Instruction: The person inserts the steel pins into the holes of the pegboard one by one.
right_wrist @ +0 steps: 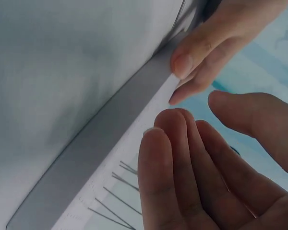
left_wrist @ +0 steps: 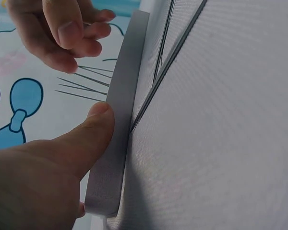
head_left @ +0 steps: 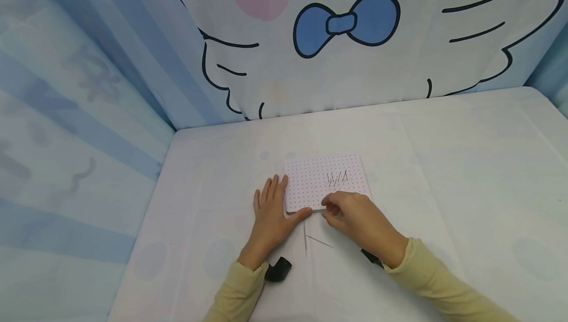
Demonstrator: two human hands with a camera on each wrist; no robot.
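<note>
A white pegboard (head_left: 306, 184) with a grid of small holes lies flat on the table. Several thin metal-looking pins (head_left: 338, 179) stand up from its right half, some leaning; the left wrist view shows them side by side beyond the board's edge. My left hand (head_left: 271, 216) rests against the board's near left corner, fingers along the left side and thumb at the front edge. Over the near right part hovers my right hand (head_left: 355, 216). In the right wrist view its fingers (right_wrist: 156, 163) are gently bent, the thumb apart from them, with nothing between.
Two loose pins, one pointing toward me (head_left: 305, 238) and one slanting right (head_left: 319, 241), lie on the white-covered table (head_left: 466, 189) before the board. Black wrist devices (head_left: 278, 269) sit by both cuffs. A cartoon-printed curtain (head_left: 275, 75) hangs behind the far edge.
</note>
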